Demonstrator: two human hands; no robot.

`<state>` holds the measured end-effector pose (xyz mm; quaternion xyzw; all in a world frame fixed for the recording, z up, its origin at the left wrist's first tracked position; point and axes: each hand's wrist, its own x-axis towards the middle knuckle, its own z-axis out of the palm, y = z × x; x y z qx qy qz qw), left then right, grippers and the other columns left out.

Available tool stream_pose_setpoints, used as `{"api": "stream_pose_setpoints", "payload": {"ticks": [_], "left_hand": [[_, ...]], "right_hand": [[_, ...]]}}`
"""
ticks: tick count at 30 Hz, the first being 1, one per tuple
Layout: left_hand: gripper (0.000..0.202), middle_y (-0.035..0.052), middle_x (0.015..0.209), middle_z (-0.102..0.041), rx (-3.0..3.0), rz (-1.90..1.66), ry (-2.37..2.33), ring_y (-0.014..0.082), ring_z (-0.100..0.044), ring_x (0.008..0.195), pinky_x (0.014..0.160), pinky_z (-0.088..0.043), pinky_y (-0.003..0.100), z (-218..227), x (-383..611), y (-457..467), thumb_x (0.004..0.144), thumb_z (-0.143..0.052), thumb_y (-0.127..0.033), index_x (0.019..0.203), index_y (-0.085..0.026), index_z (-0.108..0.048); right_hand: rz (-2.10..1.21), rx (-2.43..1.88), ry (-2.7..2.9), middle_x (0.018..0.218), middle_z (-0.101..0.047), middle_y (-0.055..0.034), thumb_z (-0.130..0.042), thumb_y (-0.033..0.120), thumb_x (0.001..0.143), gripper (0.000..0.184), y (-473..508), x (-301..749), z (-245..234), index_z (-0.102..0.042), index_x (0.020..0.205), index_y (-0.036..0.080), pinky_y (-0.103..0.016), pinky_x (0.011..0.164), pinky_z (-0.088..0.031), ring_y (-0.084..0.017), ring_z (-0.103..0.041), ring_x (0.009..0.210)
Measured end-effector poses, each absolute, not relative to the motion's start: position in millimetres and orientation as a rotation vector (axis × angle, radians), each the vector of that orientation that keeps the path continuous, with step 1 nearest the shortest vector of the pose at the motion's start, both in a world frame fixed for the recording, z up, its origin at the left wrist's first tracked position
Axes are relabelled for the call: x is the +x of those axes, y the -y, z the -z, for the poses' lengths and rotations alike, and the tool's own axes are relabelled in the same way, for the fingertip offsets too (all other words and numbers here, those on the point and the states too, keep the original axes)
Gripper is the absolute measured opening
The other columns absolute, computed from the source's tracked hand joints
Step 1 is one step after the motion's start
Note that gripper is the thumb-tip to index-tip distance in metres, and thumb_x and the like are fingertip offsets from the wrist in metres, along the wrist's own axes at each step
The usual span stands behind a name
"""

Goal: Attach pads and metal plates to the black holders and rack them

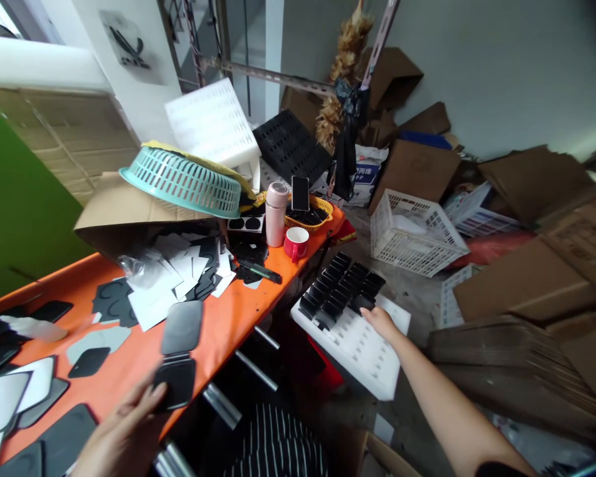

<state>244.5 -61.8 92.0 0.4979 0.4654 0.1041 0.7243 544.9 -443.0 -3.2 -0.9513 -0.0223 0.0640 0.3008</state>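
Note:
My right hand reaches out over a white slotted tray below the table's edge, fingers closed on a black plate at the end of the rows of black plates standing in the slots. My left hand rests at the near edge of the orange table, thumb on a dark rounded square pad. A second similar pad lies just beyond it.
Black and white cut sheets litter the table, with a teal basket, pink bottle, red mug and yellow basket at the back. White crates and flattened cardboard cover the floor to the right.

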Motion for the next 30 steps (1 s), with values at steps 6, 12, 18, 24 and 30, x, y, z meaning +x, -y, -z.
{"api": "stream_pose_setpoints", "payload": {"ticks": [6, 12, 18, 24, 30], "left_hand": [[0.048, 0.0077, 0.1, -0.065, 1.09, 0.07, -0.56, 0.0267, -0.057, 0.095, 0.081, -0.045, 0.034, -71.8, 280.4, 140.5, 0.06, -0.07, -0.035, 0.104, -0.017, -0.059], [0.034, 0.007, 0.102, -0.063, 1.415, 0.272, -0.152, 0.0219, -0.057, 0.095, 0.086, -0.042, 0.034, -44.3, 299.6, 198.6, 0.072, -0.058, -0.029, 0.104, -0.019, -0.058], [0.037, 0.0059, 0.108, -0.061, 1.55, 0.216, -0.312, 0.022, -0.054, 0.103, 0.091, -0.04, 0.035, -24.9, 279.5, 167.0, 0.072, -0.056, -0.032, 0.108, -0.022, -0.056], [0.037, 0.0051, 0.108, -0.061, 1.633, 0.144, -0.578, 0.0243, -0.052, 0.104, 0.094, -0.037, 0.038, -33.9, 240.4, 125.5, 0.072, -0.056, -0.042, 0.102, -0.021, -0.059], [0.041, 0.0039, 0.112, -0.059, 1.673, 0.068, -0.716, 0.0248, -0.047, 0.11, 0.094, -0.037, 0.034, -37.1, 208.1, 94.6, 0.069, -0.056, -0.047, 0.101, -0.021, -0.059]], "right_hand": [[-0.247, -2.1, 0.015, 0.092, -0.059, -0.01, -0.047, 0.046, 0.076, 0.038, 415.0, 446.2, -15.0, -0.054, 0.099, 0.016, -0.033, 0.073, -0.041, -0.021, -0.054, 0.087], [-0.964, -1.454, 0.116, 0.081, -0.062, -0.0082, -0.061, 0.043, 0.069, 0.036, 403.7, 389.0, -42.6, -0.06, 0.09, 0.013, -0.033, 0.069, -0.044, -0.017, -0.059, 0.07], [-0.195, -2.425, -0.036, 0.052, -0.057, -0.0069, -0.041, 0.056, 0.073, 0.051, 448.8, 492.4, -23.0, -0.056, 0.049, 0.014, -0.026, 0.055, -0.038, -0.019, -0.055, 0.058], [-0.214, -2.579, 0.128, 0.036, -0.041, -0.0013, -0.045, 0.054, 0.069, 0.049, 443.5, 539.2, 3.0, -0.043, 0.036, 0.018, -0.026, 0.048, -0.028, -0.015, -0.046, 0.045], [-0.298, -2.63, 0.159, 0.035, -0.037, 0.0005, -0.046, 0.051, 0.068, 0.045, 440.6, 542.6, 9.6, -0.04, 0.036, 0.019, -0.025, 0.045, -0.027, -0.012, -0.041, 0.042]]}}
